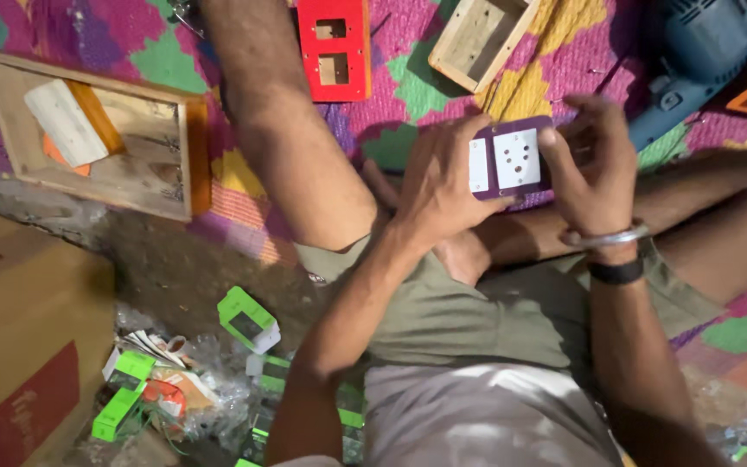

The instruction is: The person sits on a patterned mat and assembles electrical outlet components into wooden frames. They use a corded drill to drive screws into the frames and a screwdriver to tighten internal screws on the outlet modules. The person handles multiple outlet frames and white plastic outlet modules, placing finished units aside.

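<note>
A small purple board (512, 130) with a white switch (478, 164) and a white socket (517, 158) set into it is held above my lap. My left hand (438, 182) grips its left side, thumb under the lower edge. On the right side, my right hand (590, 164) holds the board with fingers curled over its edge and top. A metal bangle (609, 237) and a black band (617, 271) circle my right wrist. I sit cross-legged on a colourful mat (555, 60).
A red board with two cut-outs (334, 47) lies ahead. A small open wooden box (482, 36) sits beside it. A large wooden frame (97, 130) is at left, a blue power drill (693, 60) at right. Cardboard box (19, 337) and green-white packets (248, 318) lie near left.
</note>
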